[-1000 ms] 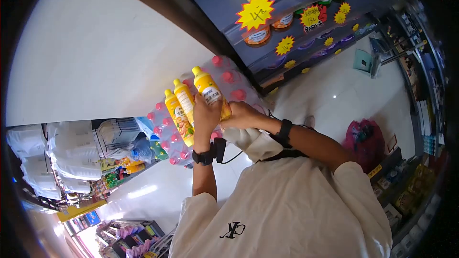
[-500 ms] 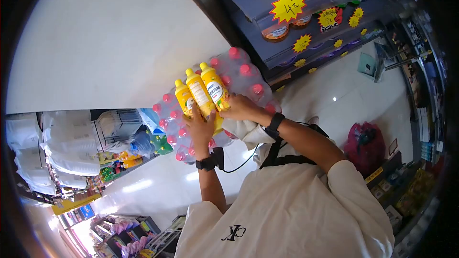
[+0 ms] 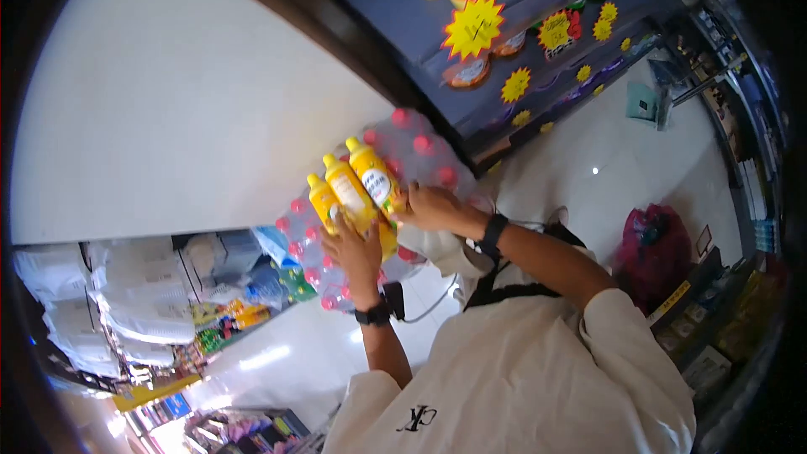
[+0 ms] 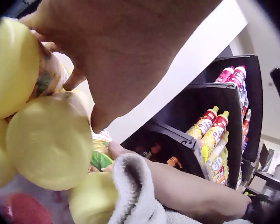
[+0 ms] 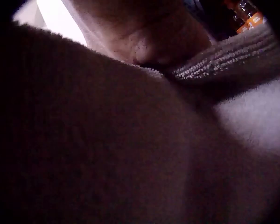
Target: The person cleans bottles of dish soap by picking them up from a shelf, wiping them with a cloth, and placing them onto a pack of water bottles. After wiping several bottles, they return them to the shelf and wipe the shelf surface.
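Three yellow bottles [image 3: 350, 189] with yellow caps lie side by side, held up in front of a shrink-wrapped pack of water bottles [image 3: 416, 147] with pink caps. My left hand [image 3: 357, 248] grips the yellow bottles from below; their round bases [image 4: 49, 140] fill the left wrist view under my palm [image 4: 126, 51]. My right hand [image 3: 429, 206] touches the rightmost bottle with its fingertips and holds a white cloth [image 3: 437, 248], which hangs under it. The cloth [image 5: 107, 140] fills the right wrist view.
A dark shelf [image 3: 504, 59] with yellow star price tags and orange-yellow bottles stands at the upper right. A white wall panel [image 3: 185, 92] is at the left. A pink bag [image 3: 651, 244] sits on the pale floor, and goods racks line the right edge.
The rightmost yellow bottle, held apart and higher a second ago, now lies tight against the other two. Both hands and the bottles have shifted slightly lower against the water pack.
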A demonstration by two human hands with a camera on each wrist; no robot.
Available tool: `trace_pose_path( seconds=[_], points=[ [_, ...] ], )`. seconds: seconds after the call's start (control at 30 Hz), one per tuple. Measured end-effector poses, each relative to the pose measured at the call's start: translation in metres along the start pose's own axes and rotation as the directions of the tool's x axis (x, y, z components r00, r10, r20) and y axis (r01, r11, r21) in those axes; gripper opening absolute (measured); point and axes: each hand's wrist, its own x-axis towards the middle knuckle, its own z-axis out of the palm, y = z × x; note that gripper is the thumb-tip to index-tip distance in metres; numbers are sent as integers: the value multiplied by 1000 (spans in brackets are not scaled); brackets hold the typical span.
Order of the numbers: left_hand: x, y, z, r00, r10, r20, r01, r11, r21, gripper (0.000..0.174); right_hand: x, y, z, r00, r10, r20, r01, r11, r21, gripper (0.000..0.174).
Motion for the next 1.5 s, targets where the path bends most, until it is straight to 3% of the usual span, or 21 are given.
trace_pose_path(
  seconds=[0.07,0.13,0.2,0.27,0.37,0.47,0.5,0.53,0.6,0.67,0.7,0.73,0.83,0.87,0.93,1.0,1.13,1.27,1.3,1.4,1.5],
  points=[
    [-6,20,-15,993,68,-99,-71,997,-23,64,-10,2,-30,998,-15,66,11,999,53,68],
    [-6,44,-27,968,232,-92,-248,940,-236,60,-16,10,-54,976,92,198,-112,990,90,67],
    [-10,77,-39,930,357,-90,-360,826,-433,55,-31,20,-81,988,118,102,-140,962,234,64],
    [-12,110,-46,916,395,77,-224,660,-717,55,-47,30,-112,989,141,53,-151,915,374,60],
    [-24,165,-59,828,542,146,-220,552,-804,43,-78,43,-162,984,174,37,-165,812,560,53],
    [-27,194,-40,610,708,357,-107,519,-848,30,-110,60,-204,983,180,42,-157,693,704,50],
    [-30,207,-25,640,713,286,-25,392,-920,20,-120,69,-214,987,151,62,-147,655,741,50],
    [-29,223,-28,636,728,255,-132,428,-894,19,-130,80,-225,990,118,80,-136,616,776,51],
    [-21,263,-41,624,756,195,-337,487,-806,17,-148,99,-246,986,144,89,-165,704,691,52],
    [-11,302,-47,513,839,181,-408,424,-808,12,-173,97,-281,968,187,169,-252,688,680,54],
    [-6,320,-47,447,876,182,-403,379,-833,15,-179,159,-249,965,215,153,-262,725,636,52],
    [2,341,-48,378,909,177,-396,331,-857,17,-188,158,-258,969,208,132,-242,700,672,50],
    [36,410,-64,756,606,-246,-559,404,-725,40,-218,147,-295,967,245,65,-197,562,804,45],
    [42,434,-78,789,447,-421,-610,495,-618,50,-226,146,-300,954,294,52,-193,474,859,44],
    [81,470,-72,590,384,-710,-753,578,-313,65,-243,146,-309,944,330,7,-119,320,940,42],
    [110,497,-59,573,342,-745,-731,624,-276,71,-256,150,-317,947,310,-82,22,193,981,41],
    [126,521,-51,525,308,-794,-690,700,-184,84,-278,174,-319,906,383,-177,144,115,983,42],
    [135,534,-44,689,163,-706,-564,732,-382,76,-288,189,-317,877,423,-228,212,85,974,43],
    [136,538,-45,675,85,-733,-525,754,-395,69,-290,191,-319,880,416,-228,219,69,973,43],
    [139,541,-48,808,10,-589,-356,805,-474,77,-293,189,-324,887,393,-243,227,87,970,46],
    [137,536,-49,779,54,-625,-441,754,-486,70,-291,195,-324,924,285,-255,240,85,967,60]
  ],
)
